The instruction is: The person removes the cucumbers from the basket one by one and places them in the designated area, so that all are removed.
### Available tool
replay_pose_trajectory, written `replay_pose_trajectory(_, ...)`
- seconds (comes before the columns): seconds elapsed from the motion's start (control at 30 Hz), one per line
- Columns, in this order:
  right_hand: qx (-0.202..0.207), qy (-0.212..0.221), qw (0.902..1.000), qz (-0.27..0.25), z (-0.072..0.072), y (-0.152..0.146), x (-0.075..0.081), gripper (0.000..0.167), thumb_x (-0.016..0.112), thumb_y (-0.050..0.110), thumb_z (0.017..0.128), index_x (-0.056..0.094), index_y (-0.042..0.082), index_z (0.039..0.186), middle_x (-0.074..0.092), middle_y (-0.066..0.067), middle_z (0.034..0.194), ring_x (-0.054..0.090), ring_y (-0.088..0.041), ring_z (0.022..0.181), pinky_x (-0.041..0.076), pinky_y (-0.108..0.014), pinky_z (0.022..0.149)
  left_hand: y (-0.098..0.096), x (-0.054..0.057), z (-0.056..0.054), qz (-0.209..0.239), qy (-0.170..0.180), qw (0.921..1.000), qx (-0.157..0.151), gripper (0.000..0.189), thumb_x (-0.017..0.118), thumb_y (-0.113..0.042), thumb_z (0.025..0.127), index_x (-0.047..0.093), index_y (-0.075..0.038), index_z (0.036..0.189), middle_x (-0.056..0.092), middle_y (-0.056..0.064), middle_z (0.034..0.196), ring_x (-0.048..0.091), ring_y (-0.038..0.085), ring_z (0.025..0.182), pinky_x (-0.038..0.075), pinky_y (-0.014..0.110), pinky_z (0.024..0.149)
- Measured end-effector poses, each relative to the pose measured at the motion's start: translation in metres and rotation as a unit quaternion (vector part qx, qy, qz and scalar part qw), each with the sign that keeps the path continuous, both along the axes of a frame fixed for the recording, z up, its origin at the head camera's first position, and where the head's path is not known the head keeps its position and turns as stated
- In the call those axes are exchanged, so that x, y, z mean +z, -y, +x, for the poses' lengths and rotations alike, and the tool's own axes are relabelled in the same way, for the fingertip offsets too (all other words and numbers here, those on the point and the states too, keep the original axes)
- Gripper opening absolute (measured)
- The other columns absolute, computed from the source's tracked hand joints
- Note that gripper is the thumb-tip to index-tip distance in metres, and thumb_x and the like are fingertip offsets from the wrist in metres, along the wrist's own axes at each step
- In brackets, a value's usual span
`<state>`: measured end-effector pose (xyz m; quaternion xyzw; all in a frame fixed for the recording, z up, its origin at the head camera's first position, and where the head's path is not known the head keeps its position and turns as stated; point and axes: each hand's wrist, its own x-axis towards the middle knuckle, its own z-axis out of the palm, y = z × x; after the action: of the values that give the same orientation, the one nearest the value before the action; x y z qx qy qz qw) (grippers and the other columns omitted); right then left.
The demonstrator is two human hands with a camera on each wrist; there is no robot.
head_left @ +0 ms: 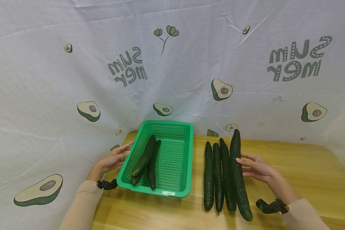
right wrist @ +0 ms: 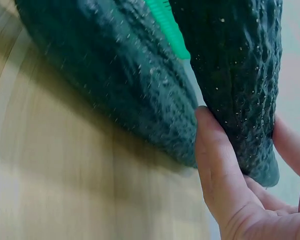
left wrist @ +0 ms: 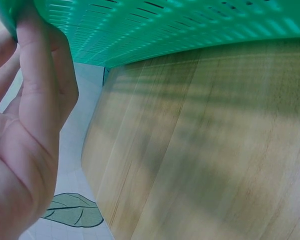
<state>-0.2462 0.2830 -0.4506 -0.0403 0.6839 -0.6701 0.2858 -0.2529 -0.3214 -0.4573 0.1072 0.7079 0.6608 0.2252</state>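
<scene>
My right hand [head_left: 257, 168] pinches the rightmost long, dark green cucumber [head_left: 241, 188] between thumb and fingers, around its upper half. In the right wrist view the bumpy cucumber [right wrist: 235, 75] slants up from the fingers, and another cucumber [right wrist: 115, 75] lies beside it over the wood. My left hand [head_left: 115, 158] is at the left side of a green plastic basket [head_left: 188, 159], its fingers touching the outside near the rim. From the left wrist, the fingers [left wrist: 37, 75] reach up to the basket's slotted wall [left wrist: 140, 30]. Dark cucumbers [head_left: 145, 158] lie inside the basket, along its left side.
Between the basket and my right hand, three more cucumbers [head_left: 208, 175] lie side by side, pointing away from me. All stand on a wooden table [head_left: 299, 172]. Behind it hangs a white cloth [head_left: 189, 64] printed with avocados. Dark straps [head_left: 271, 207] circle both wrists.
</scene>
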Motion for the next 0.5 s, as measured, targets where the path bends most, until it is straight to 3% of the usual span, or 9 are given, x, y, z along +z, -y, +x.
replay_pose_trajectory(0.23,-0.01,0.01,0.9999,0.006,-0.003,-0.009,-0.008,0.085,0.052,0.024,0.106,-0.01,-0.01,0.154,-0.002,-0.042,0.153,0.06,-0.025,0.113,0.056,-0.037,0.084,0.0,0.0,0.0,0.008,0.006,0.9999,0.004,0.06,0.037,-0.01,0.11,0.01,-0.019,0.163,-0.005,0.017,0.165,0.058,0.016,0.12,0.054,0.035,0.089)
replay_pose_trajectory(0.33,-0.017,0.012,0.9998,0.008,-0.005,-0.012,-0.011,0.086,0.054,0.021,0.105,-0.009,-0.01,0.154,0.02,-0.042,0.147,0.062,-0.022,0.109,0.055,-0.04,0.087,-0.001,0.001,0.001,0.002,0.004,1.0,0.005,0.06,0.039,-0.012,0.11,0.011,-0.02,0.163,-0.005,0.017,0.165,0.056,0.015,0.122,0.054,0.034,0.089)
replay_pose_trajectory(0.43,-0.021,0.013,0.9997,0.01,-0.006,-0.015,-0.014,0.086,0.056,0.02,0.104,-0.008,-0.01,0.154,0.049,-0.023,0.13,0.064,-0.02,0.104,0.055,-0.042,0.088,-0.001,0.002,0.001,-0.003,0.003,1.0,0.005,0.06,0.04,-0.013,0.11,0.012,-0.021,0.163,-0.005,0.016,0.165,0.055,0.015,0.124,0.054,0.033,0.088)
replay_pose_trajectory(0.5,-0.024,0.017,0.9996,0.004,-0.007,-0.016,-0.015,0.087,0.056,0.019,0.104,-0.009,-0.01,0.154,0.056,-0.006,0.12,0.065,-0.019,0.102,0.055,-0.042,0.087,-0.001,0.003,0.001,-0.004,0.003,1.0,0.005,0.06,0.04,-0.014,0.11,0.012,-0.021,0.163,-0.004,0.016,0.165,0.054,0.016,0.125,0.054,0.033,0.088)
